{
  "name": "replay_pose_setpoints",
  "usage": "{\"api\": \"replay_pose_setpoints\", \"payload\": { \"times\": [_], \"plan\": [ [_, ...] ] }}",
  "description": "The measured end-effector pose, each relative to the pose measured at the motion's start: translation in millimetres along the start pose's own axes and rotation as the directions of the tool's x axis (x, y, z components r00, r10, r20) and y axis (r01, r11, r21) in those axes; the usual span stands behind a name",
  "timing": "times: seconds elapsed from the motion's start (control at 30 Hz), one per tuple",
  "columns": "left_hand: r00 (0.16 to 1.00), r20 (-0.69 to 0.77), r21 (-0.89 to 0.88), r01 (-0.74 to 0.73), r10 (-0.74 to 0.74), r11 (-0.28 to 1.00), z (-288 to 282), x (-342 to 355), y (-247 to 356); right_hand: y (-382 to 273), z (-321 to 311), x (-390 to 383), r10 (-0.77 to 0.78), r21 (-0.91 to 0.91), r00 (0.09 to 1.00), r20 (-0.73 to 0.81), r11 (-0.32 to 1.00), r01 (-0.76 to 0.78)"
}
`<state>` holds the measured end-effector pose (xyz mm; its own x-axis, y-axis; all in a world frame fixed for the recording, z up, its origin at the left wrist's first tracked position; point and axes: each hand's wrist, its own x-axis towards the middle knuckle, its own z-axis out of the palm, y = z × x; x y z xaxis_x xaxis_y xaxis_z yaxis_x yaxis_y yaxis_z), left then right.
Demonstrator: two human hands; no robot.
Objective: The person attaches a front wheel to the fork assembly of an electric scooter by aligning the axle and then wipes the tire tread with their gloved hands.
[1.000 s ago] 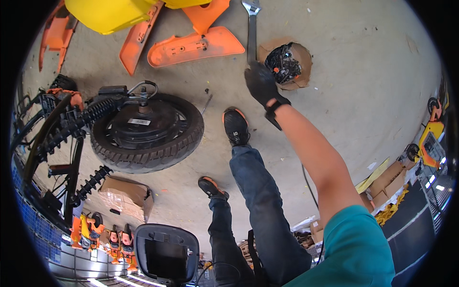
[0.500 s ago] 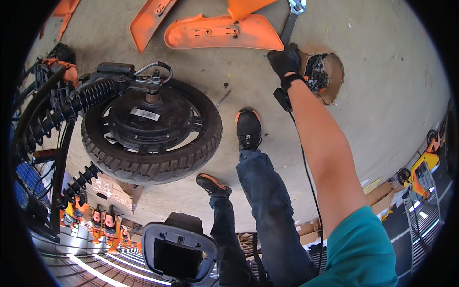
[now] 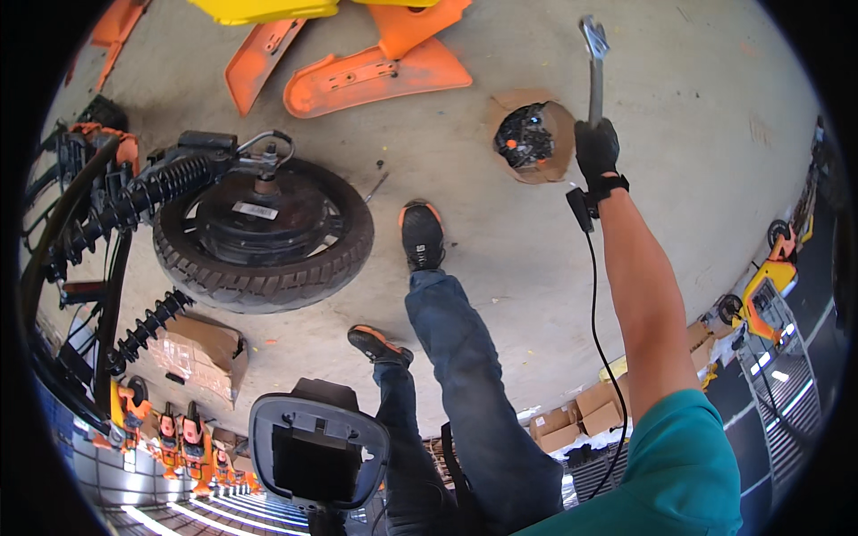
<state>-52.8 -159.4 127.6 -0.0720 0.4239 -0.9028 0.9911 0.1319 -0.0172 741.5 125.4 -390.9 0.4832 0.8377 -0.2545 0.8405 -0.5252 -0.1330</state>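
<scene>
A large black wheel point(image 3: 264, 230) with a hub motor lies flat on the concrete floor point(image 3: 679, 71) at nine o'clock, coil shock absorbers point(image 3: 134, 204) and a dark frame attached on its left. Orange body panels point(image 3: 375, 76) lie at twelve o'clock, a yellow one point(image 3: 268, 9) above them. The person's jeans-clad leg and black shoe point(image 3: 422, 234) stand at the centre, between the wheel and the outstretched arm. A grey seat back point(image 3: 317, 442) sits at six o'clock. A cardboard piece point(image 3: 532, 138) heaped with small black parts lies at one o'clock. Just right of it, the gloved right hand point(image 3: 597, 152) is clenched around a metal wrench point(image 3: 593, 67), its open head pointing to twelve o'clock. The left hand is out of sight.
</scene>
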Motion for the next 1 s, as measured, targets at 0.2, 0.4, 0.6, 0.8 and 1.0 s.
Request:
{"api": "replay_pose_setpoints", "payload": {
  "times": [0.2,0.4,0.6,0.8,1.0],
  "plan": [
    [0.985,0.173,0.107,-0.034,0.015,0.994,-15.4,30.0,-2.3,53.8,-9.7,-26.8,0.637,0.201,0.696,0.331,0.673,-0.711],
    [0.963,0.263,0.172,-0.103,0.055,0.980,-32.2,54.7,-1.7,64.1,73.1,-63.8,0.592,0.341,0.728,0.345,0.644,-0.685],
    [0.941,0.334,0.234,-0.142,0.058,0.962,-34.8,68.3,1.1,90.7,85.5,-75.3,0.309,0.003,0.835,0.455,0.938,-0.348],
    [0.952,0.285,0.143,-0.154,0.108,0.978,-51.4,101.1,59.9,60.5,86.6,-79.6,0.536,0.403,0.643,0.547,0.504,-0.764],
    [0.958,0.104,0.126,-0.279,0.267,0.952,-39.2,90.5,68.5,56.5,70.7,-90.9,0.452,0.583,0.607,0.654,0.211,-0.785]
  ]
}}
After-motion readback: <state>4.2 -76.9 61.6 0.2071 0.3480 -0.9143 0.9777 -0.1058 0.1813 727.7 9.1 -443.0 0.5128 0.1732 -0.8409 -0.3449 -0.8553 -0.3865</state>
